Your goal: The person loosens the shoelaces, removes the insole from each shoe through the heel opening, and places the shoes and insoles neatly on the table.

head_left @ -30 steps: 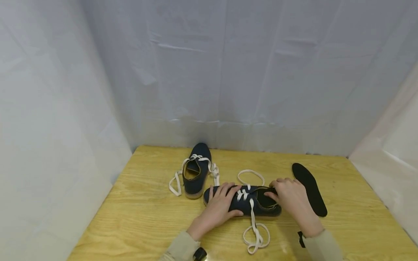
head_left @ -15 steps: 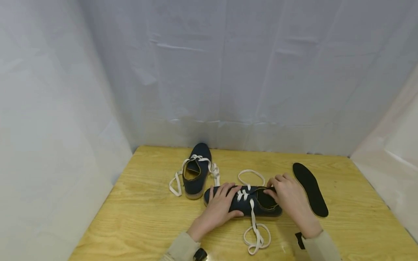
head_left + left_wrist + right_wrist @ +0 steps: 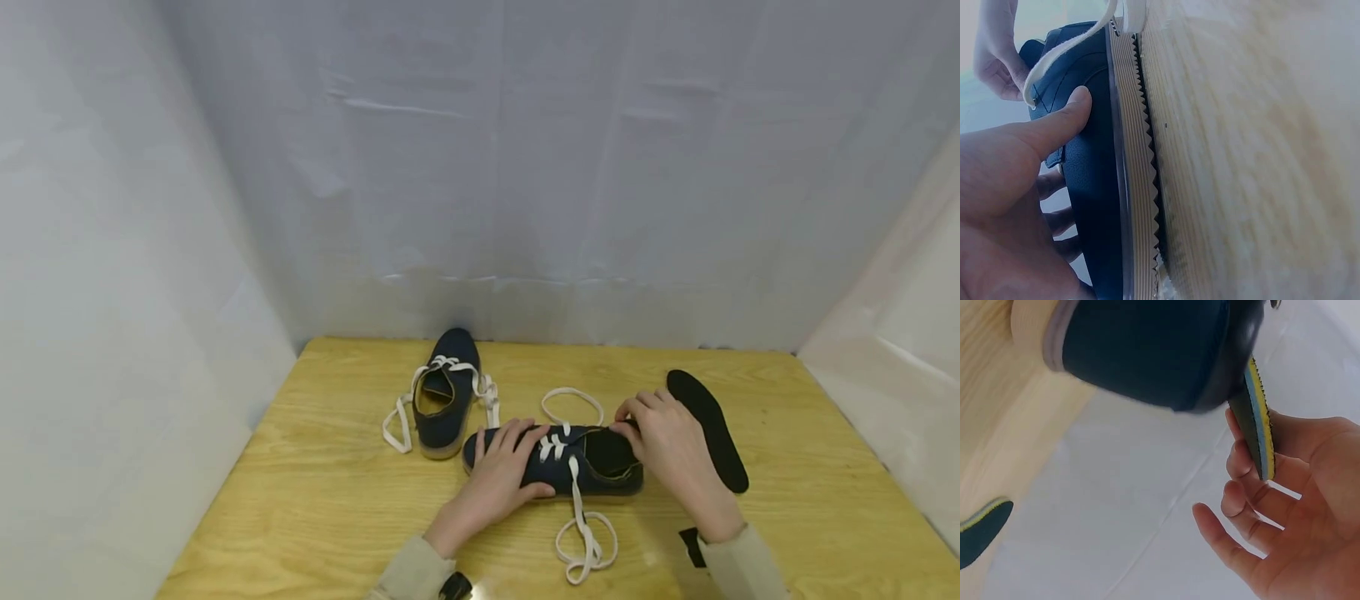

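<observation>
A navy lace-up shoe [image 3: 562, 477] lies sideways across the table, its toe to the left. My left hand [image 3: 497, 473] holds the shoe over its toe and vamp; in the left wrist view the thumb [image 3: 1063, 128] lies along its near side, above the ribbed sole. At the heel opening, my right hand [image 3: 670, 435] pinches an insole. The right wrist view shows this insole [image 3: 1262, 444], dark with a blue and yellow edge, sticking out past the heel between thumb and fingers. Its other end is hidden by the shoe.
A second navy shoe [image 3: 444, 425] stands behind to the left, its white laces loose. Another black insole [image 3: 708, 427] lies flat at the right. A loose white lace [image 3: 588, 550] trails toward the front of the wooden table [image 3: 300, 500]. Pale sheeting [image 3: 480, 167] walls the back and sides.
The right hand has shifted slightly at the heel opening, away from the front edge, still pinching the insole. The left hand keeps its place on the shoe. The head view has moved slightly.
</observation>
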A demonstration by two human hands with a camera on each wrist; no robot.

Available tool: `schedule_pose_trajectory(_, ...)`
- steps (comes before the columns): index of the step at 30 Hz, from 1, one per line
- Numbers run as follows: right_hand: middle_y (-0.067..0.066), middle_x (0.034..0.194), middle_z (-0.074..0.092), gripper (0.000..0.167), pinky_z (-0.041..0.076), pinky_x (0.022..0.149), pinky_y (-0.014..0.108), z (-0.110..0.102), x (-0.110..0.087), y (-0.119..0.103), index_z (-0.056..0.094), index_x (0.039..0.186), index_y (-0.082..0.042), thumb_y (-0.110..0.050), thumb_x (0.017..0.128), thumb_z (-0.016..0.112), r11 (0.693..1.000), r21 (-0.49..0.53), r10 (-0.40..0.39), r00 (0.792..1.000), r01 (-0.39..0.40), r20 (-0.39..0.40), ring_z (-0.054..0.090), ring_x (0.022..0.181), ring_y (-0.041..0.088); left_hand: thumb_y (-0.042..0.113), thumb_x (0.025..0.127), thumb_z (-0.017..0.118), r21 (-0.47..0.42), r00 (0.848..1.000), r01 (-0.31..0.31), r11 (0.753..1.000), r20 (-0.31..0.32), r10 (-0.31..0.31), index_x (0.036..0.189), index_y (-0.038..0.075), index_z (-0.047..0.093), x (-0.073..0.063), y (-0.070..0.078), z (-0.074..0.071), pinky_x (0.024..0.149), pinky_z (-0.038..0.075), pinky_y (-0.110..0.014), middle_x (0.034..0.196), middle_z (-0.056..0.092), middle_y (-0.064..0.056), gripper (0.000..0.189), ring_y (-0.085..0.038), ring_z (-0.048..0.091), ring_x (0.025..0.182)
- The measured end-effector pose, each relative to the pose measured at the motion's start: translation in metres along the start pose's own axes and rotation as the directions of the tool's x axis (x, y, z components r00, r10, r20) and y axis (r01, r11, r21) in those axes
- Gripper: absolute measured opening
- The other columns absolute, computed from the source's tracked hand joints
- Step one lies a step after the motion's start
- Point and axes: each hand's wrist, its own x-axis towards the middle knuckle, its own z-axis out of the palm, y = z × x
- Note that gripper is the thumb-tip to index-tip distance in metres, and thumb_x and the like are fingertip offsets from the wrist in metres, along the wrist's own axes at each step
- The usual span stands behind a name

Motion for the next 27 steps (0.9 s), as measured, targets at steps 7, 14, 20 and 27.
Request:
schedule_pose_trajectory(7, 0.002, 0.077, 0.064, 0.017, 0.047, 0.061, 0.035, -0.006, 0.000, 0.011, 0.074, 0.081, -0.011, -0.019, 0.076, 0.089, 1.000, -0.010, 0.018, 1.000, -0.018, -0.017, 0.052, 0.071, 0.023, 0.049, 0.088, 0.073, 0.009, 1.000, -0.006, 1.000, -0.004, 0.006, 0.155, 0.023, 0.039, -0.001, 0.000, 0.000, 0.114, 0.016, -0.074, 0.159, 0.036, -0.008, 0.079, -0.033, 0.029, 0.149)
schedule_pose_trajectory(14, 0.006, 0.077, 0.063, 0.018, 0.047, 0.059, 0.038, -0.019, -0.001, 0.026, 0.072, 0.079, -0.008, -0.013, 0.074, 0.089, 1.000, 0.012, 0.020, 0.997, -0.019, -0.079, 0.053, 0.069, 0.025, 0.048, 0.089, 0.073, 0.006, 1.000, -0.010, 1.000, 0.000, 0.010, 0.156, 0.024, 0.038, 0.000, 0.002, -0.001, 0.114, 0.016, -0.074, 0.159, 0.035, -0.009, 0.079, -0.034, 0.028, 0.149)
schedule_pose_trajectory(20, 0.005, 0.078, 0.064, 0.016, 0.050, 0.060, 0.040, -0.030, -0.006, 0.037, 0.073, 0.080, -0.010, -0.013, 0.076, 0.088, 0.998, 0.005, 0.066, 0.996, -0.066, -0.062, 0.055, 0.072, 0.026, 0.048, 0.089, 0.074, 0.007, 1.000, -0.005, 1.000, 0.002, 0.005, 0.155, 0.023, 0.039, -0.002, 0.003, -0.001, 0.114, 0.016, -0.074, 0.159, 0.036, -0.009, 0.079, -0.034, 0.029, 0.149)
schedule_pose_trajectory(27, 0.007, 0.081, 0.063, 0.013, 0.053, 0.065, 0.044, -0.030, -0.006, 0.034, 0.074, 0.085, -0.009, -0.015, 0.081, 0.085, 0.997, -0.049, 0.060, 0.998, -0.061, -0.012, 0.057, 0.077, 0.031, 0.046, 0.089, 0.074, -0.004, 1.000, -0.007, 1.000, 0.000, 0.007, 0.155, 0.022, 0.039, -0.004, 0.002, -0.004, 0.114, 0.015, -0.075, 0.159, 0.036, -0.010, 0.079, -0.035, 0.029, 0.149)
